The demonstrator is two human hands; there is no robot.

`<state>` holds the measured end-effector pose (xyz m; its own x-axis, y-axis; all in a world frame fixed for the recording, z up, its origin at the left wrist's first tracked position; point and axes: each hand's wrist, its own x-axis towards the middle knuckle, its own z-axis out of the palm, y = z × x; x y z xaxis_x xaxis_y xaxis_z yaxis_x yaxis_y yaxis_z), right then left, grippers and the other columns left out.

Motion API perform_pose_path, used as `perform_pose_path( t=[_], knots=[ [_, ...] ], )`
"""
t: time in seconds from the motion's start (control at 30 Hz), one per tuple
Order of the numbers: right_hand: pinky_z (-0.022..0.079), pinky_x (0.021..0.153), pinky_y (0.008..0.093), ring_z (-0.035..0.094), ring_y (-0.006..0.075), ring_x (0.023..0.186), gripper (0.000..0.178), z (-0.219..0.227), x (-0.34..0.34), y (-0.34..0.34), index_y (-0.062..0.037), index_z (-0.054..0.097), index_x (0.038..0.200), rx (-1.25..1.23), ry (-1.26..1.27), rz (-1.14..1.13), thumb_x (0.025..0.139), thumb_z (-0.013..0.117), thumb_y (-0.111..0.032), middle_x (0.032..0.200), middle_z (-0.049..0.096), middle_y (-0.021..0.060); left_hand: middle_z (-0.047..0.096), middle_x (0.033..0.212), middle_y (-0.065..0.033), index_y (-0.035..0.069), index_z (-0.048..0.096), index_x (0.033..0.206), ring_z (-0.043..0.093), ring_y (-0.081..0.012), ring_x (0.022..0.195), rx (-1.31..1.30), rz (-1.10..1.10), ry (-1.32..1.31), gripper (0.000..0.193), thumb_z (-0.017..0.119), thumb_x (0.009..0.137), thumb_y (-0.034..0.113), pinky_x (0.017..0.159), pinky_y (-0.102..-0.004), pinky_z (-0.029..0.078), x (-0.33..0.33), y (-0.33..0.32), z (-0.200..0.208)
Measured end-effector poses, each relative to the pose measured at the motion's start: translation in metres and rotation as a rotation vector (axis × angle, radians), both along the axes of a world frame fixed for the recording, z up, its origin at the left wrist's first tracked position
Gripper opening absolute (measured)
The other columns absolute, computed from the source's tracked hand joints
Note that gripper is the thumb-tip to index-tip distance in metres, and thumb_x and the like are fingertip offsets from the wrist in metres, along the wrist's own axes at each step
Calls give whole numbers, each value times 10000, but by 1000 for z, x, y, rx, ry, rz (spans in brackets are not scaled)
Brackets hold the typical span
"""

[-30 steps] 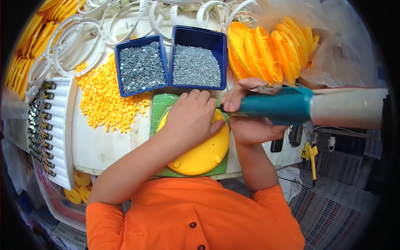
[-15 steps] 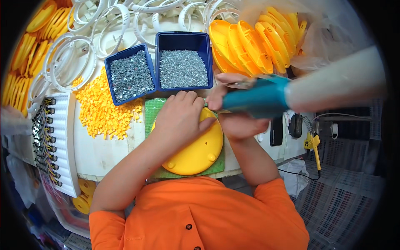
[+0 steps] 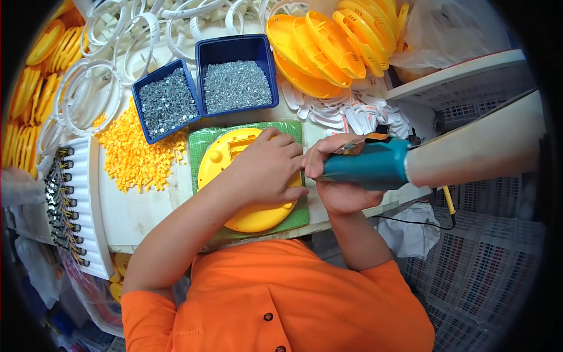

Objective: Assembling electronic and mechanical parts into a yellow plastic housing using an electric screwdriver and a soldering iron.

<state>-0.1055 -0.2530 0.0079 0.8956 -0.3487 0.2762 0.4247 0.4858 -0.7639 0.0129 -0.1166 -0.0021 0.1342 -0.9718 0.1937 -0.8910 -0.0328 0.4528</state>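
A round yellow plastic housing (image 3: 258,218) lies on a green mat (image 3: 298,206), a rectangular recess showing near its far side. My left hand (image 3: 264,167) lies across it and grips its right part, fingers bent and thumb along the surface. Beside those fingertips, my right hand (image 3: 343,198) is closed around the front of a teal power screwdriver (image 3: 369,163), whose long pale rear body (image 3: 475,141) extends to the right. The screwdriver lies nearly level and points left at my left fingers. Its tip is hidden there, and I cannot tell whether a screw is held.
Two blue bins (image 3: 236,108) of small metal parts stand beyond the mat. Small yellow pieces (image 3: 138,155) are heaped at left, near a white rack (image 3: 88,205) of wired parts. Yellow shells (image 3: 319,53), white rings (image 3: 88,100) and white clips (image 3: 352,111) crowd the far side.
The view has shifted toward the right. My left hand has moved to the housing's right part, uncovering the recess. The screwdriver is steadier and still points at my left fingers.
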Motion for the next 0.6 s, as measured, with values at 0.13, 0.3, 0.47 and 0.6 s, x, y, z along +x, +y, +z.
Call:
perform_pose_path(
  t=[0.13,0.3,0.47,0.6],
  knots=[
    [486,780,395,623,249,784,933,-7,0,-1,57,577,1174,-97,51,17,756,599,-777,872,632,146,677,1033,-102,57,689,1028,603,-278,1081,-58,-1,-49,455,712,794,446,1045,-428,400,0,0,-2],
    [486,783,392,623,251,778,993,-9,3,6,76,553,1241,33,-81,-7,770,555,-798,896,636,148,670,1073,-105,57,679,1050,598,-288,1099,-78,-5,-70,479,718,811,470,1044,-440,402,-4,1,-1],
    [483,754,362,609,220,756,1112,32,-21,17,129,501,1343,-134,26,-127,787,522,-834,826,640,132,630,1196,-117,35,667,1126,586,-316,1166,-233,102,-147,464,718,854,407,1089,-460,388,-20,27,2],
    [479,780,373,605,235,758,1064,31,-49,30,81,537,1320,-129,-23,82,797,510,-845,827,641,139,601,1322,-161,5,639,1226,523,-325,1312,-80,175,-40,520,707,863,373,1117,-469,389,-60,66,1]
  ],
)
